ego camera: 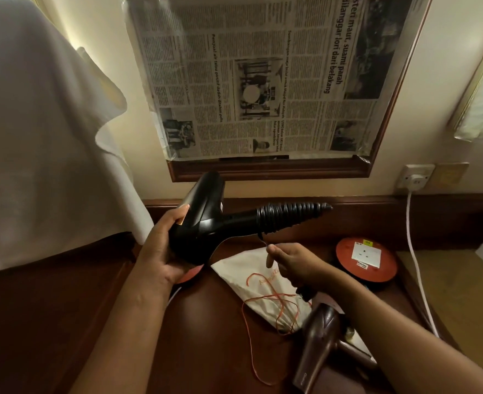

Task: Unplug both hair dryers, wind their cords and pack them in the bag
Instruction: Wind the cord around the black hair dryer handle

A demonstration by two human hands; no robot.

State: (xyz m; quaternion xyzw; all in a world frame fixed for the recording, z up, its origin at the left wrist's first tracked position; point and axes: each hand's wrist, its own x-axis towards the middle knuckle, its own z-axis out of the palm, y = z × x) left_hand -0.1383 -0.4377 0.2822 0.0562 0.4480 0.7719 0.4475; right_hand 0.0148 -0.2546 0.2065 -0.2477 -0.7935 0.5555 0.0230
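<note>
Black hair dryer [203, 220] sits gripped in the left hand [160, 251] above the desk [200, 322], its cord [290, 217] coiled around the handle pointing to 3 o'clock. Right hand [288, 263] pinches the cord's loose end. White bag [263, 288] lies at 6 o'clock; a second dryer [320, 342] at 5 o'clock.

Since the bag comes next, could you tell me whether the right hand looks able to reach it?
Probably yes: the bag lies uncovered just beneath the right hand, though it pinches the cord.
</note>
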